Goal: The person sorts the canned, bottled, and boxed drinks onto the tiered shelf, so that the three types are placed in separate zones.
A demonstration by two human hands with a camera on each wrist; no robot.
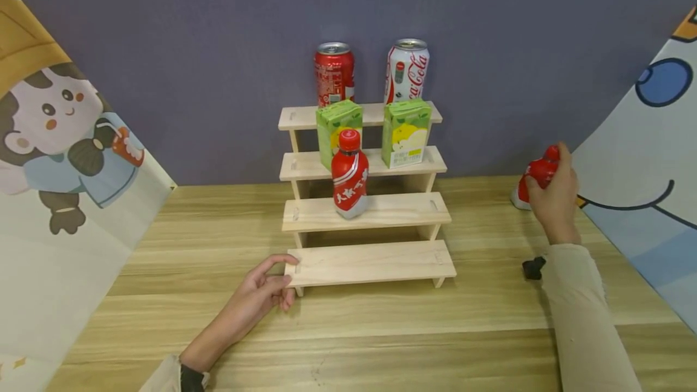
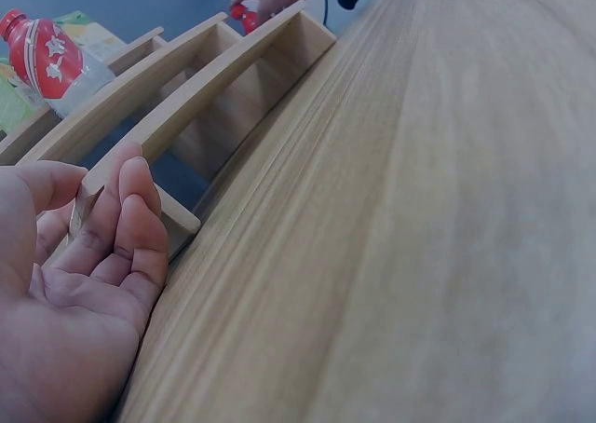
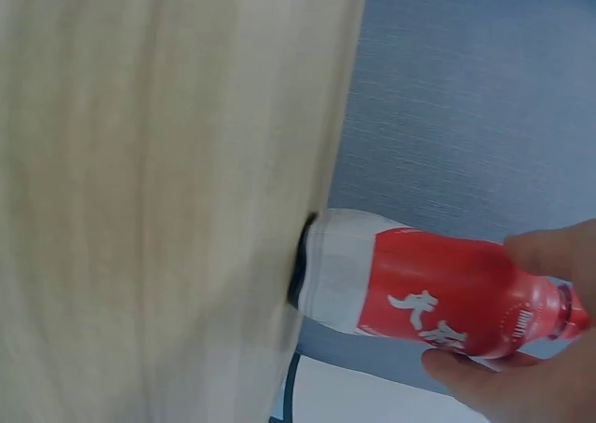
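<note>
A pale wooden four-step display rack (image 1: 370, 264) stands mid-table. My left hand (image 1: 262, 286) pinches the left end of its lowest step between thumb and fingers, seen close up in the left wrist view. At the far right my right hand (image 1: 558, 201) grips a red-and-white bottle (image 3: 428, 283) around its upper part, fingers to either side. That bottle's base is at the tabletop near the back wall. A similar red bottle (image 1: 350, 177) stands upright on the second step from the bottom. Nothing sits on the lowest step.
Two green juice cartons, the left carton (image 1: 328, 132) and the right carton (image 1: 407, 135), stand on the third step. A red can (image 1: 334, 77) and a white Coca-Cola can (image 1: 407, 71) occupy the top. A small black object (image 1: 533, 268) shows beside the right sleeve. Printed panels flank both sides.
</note>
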